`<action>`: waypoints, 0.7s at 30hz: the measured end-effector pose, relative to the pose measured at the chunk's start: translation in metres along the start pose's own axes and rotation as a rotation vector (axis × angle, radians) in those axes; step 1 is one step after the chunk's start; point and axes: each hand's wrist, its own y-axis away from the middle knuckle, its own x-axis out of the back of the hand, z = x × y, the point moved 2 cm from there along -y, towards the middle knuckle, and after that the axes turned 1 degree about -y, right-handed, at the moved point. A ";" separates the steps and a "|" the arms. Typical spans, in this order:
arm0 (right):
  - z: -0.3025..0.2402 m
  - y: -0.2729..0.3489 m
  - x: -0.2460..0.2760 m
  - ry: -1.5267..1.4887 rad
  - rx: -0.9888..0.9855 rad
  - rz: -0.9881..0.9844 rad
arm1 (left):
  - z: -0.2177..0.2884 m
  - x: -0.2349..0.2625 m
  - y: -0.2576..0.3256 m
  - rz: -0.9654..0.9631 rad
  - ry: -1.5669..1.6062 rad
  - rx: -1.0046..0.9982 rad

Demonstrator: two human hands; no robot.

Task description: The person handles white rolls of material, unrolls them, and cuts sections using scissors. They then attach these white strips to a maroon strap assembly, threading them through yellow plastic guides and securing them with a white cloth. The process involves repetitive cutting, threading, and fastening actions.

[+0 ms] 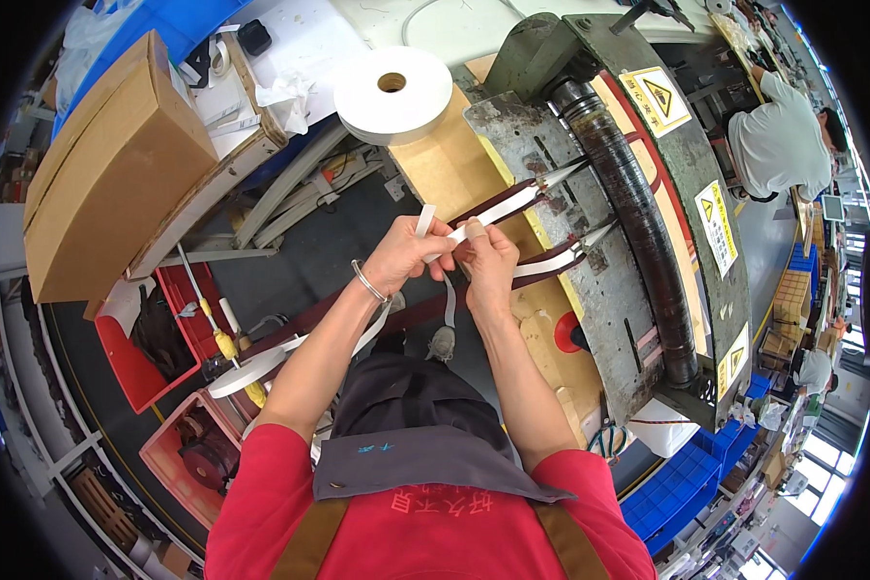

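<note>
My left hand (pixel 406 253), with a metal bangle at the wrist, pinches a white tape (pixel 498 210); a short end of it sticks up above the fingers. Close beside it, my right hand (pixel 489 259) has its fingers closed on the same tape. From my hands the tape runs over a dark maroon band (pixel 483 203) toward a pointed metal guide (pixel 563 174). A second white strip (pixel 551 262) on a maroon band enters another metal guide (pixel 597 234) nearer me. Loose tape (pixel 449 302) hangs below my hands.
A machine with a dark roller (pixel 628 222) and a metal plate (pixel 527 140) stands ahead right. A large white tape roll (pixel 411 108) lies on a wooden board; another roll (pixel 246 375) is at left. Cardboard box (pixel 116 184), red bin (pixel 126 372) and blue crates (pixel 672 493) surround me. A co-worker (pixel 778 135) is at far right.
</note>
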 end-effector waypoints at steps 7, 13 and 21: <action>-0.002 -0.003 -0.005 -0.067 0.123 -0.024 | -0.015 0.025 0.021 -0.104 0.018 0.042; -0.008 0.001 -0.013 -0.081 0.115 -0.019 | -0.049 0.049 0.043 0.727 -0.604 -0.674; -0.008 0.004 -0.012 -0.151 0.066 -0.065 | -0.074 -0.022 0.038 0.450 0.005 -0.085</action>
